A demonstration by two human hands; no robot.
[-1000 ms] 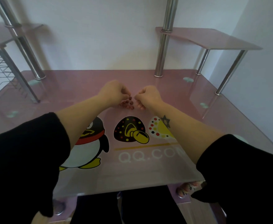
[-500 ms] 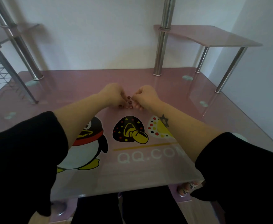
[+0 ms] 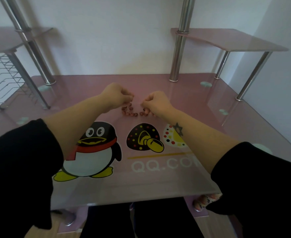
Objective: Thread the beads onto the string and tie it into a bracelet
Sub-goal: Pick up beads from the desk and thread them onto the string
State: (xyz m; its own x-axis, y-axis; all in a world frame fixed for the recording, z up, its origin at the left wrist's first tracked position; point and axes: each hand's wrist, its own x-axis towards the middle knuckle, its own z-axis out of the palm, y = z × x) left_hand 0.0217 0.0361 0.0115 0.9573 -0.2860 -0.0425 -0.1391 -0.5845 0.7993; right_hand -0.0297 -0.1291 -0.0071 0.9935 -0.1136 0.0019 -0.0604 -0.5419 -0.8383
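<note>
Head camera shows us our left hand and right hand curled tight, each pinching an end of the faint string; the red-brown beads sag between them in a loop onto the pink glass desk.

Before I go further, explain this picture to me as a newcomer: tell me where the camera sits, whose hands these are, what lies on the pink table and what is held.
No machine here: a person wears one wide-angle camera on the head, looking forward and down, so both forearms reach in from below. The left hand and right hand are curled, each pinching an end of a reddish-brown bead strand that sags between them onto the pink glass table. The string itself is too thin to make out. A penguin print decorates the glass.
</note>
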